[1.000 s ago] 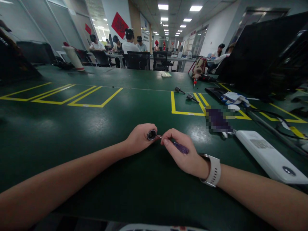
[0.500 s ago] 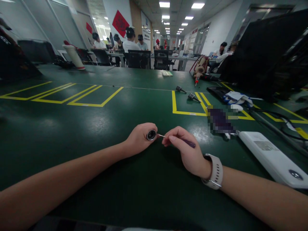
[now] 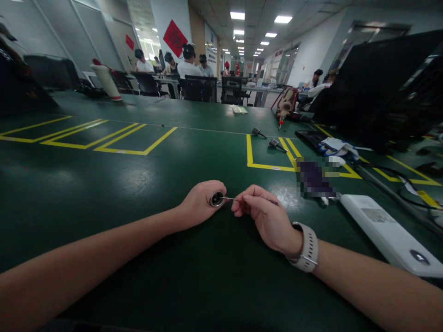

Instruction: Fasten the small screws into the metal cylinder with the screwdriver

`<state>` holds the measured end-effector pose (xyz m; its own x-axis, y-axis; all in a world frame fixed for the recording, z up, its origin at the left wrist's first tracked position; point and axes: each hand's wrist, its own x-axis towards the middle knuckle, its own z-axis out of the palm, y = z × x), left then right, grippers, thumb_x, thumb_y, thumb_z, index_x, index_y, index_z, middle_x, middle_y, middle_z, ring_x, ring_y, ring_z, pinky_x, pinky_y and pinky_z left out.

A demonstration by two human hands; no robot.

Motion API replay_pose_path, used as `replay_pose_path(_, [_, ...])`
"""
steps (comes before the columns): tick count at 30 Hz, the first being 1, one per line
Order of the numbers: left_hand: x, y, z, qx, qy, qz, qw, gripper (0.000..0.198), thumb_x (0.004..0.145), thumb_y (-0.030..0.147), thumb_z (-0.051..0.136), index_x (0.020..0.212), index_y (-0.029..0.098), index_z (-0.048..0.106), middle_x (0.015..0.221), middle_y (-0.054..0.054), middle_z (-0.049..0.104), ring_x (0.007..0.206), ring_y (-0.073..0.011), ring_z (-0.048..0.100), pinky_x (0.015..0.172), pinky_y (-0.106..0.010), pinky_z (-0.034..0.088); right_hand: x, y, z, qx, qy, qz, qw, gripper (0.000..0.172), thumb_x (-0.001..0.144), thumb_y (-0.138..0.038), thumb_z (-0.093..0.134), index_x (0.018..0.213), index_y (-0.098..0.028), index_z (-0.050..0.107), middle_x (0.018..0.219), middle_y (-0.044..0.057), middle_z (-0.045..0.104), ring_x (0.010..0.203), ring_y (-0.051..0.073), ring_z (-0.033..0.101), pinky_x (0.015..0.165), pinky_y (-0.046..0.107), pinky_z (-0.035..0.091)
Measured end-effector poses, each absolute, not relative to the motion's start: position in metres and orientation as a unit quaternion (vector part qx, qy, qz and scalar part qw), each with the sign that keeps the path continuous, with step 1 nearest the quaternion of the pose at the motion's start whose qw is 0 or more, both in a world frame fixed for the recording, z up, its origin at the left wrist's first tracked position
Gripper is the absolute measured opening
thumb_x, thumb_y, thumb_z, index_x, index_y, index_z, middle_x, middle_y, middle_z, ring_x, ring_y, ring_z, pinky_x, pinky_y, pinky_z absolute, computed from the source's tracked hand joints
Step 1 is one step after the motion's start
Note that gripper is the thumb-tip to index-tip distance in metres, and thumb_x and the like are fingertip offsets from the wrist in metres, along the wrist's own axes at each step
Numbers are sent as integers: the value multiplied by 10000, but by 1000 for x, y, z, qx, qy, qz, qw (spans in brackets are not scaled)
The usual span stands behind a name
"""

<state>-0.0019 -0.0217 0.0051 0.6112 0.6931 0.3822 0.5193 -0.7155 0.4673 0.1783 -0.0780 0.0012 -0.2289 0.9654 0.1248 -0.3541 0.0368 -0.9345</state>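
My left hand [image 3: 200,203] is closed round a small round black part with a metal ring [image 3: 216,198], its open end turned toward the right. My right hand [image 3: 265,216] pinches a thin screwdriver [image 3: 228,198] with a purple handle that is mostly hidden under the fingers. The metal tip touches the edge of the round part. Both hands rest on the dark green table [image 3: 138,184]. A white watch [image 3: 306,246] is on my right wrist.
Two similar black parts [image 3: 258,133] [image 3: 276,144] lie by a yellow taped square [image 3: 263,157]. A white flat device [image 3: 387,233], gloves [image 3: 335,146], cables [image 3: 398,184] and a black monitor [image 3: 380,78] are at the right. A red-tipped tool [image 3: 280,121] lies further back. Several people sit at far tables.
My right hand has turned and lowered over the screwdriver, so its purple handle is now mostly covered. The left hand has kept the round part in place.
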Motion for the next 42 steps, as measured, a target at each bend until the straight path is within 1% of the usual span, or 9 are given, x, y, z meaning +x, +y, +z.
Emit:
replay_pose_path(4, [0,-22,5,882,364,260,148,147,777,197,543,647,173,479,626,32,491,579,-112,471,542,-237,336,177,-85,4,-345,-557,532,536,120,843,-227,507,776,-182,596,765,22,638,715,150,582,684,309,460])
replay_pose_path(7, [1,-23,5,888,384,227,109,129,775,164,539,657,166,486,640,22,503,605,-122,482,549,-240,335,176,-93,11,-401,-649,406,503,119,839,-210,516,778,-175,612,766,23,618,732,154,572,688,312,442])
replay_pose_path(9, [1,-24,5,896,381,211,81,121,775,130,526,663,161,493,647,14,506,615,-127,483,556,-245,334,176,-96,15,-409,-675,385,478,117,837,-207,521,781,-169,617,765,25,615,732,155,569,681,312,436])
replay_pose_path(19, [1,-21,5,891,342,261,144,148,785,164,537,649,161,480,629,32,480,576,-100,458,543,-226,339,179,-76,0,-319,-441,659,519,113,803,-201,526,728,-164,602,699,22,658,653,139,601,652,296,465])
replay_pose_path(24, [1,-20,4,893,360,238,127,154,791,188,541,650,161,487,634,26,491,586,-109,467,539,-230,335,178,-84,4,-334,-543,541,548,115,831,-205,520,761,-174,607,746,18,640,712,147,591,680,306,465])
replay_pose_path(28, [1,-22,5,903,364,213,83,105,773,134,543,679,155,500,649,14,508,605,-121,482,549,-240,335,177,-94,12,-400,-660,404,491,117,824,-180,533,763,-164,632,751,24,621,722,150,573,685,306,445])
replay_pose_path(30, [1,-23,5,909,353,212,70,94,761,110,543,687,153,505,655,11,513,608,-122,485,552,-241,336,177,-93,12,-393,-656,422,487,116,818,-186,539,754,-164,633,750,25,628,717,151,578,685,310,448])
replay_pose_path(37, [0,-22,5,909,306,258,116,129,797,168,514,671,163,485,637,25,493,572,-101,468,535,-223,347,180,-72,0,-311,-441,658,525,119,789,-194,528,703,-166,606,672,18,660,643,144,608,631,289,469])
replay_pose_path(42, [0,-20,4,897,336,260,123,148,793,203,535,661,167,479,633,28,499,569,-100,468,527,-221,343,179,-80,4,-330,-518,573,543,124,811,-191,518,731,-171,611,695,14,645,662,142,595,643,295,466])
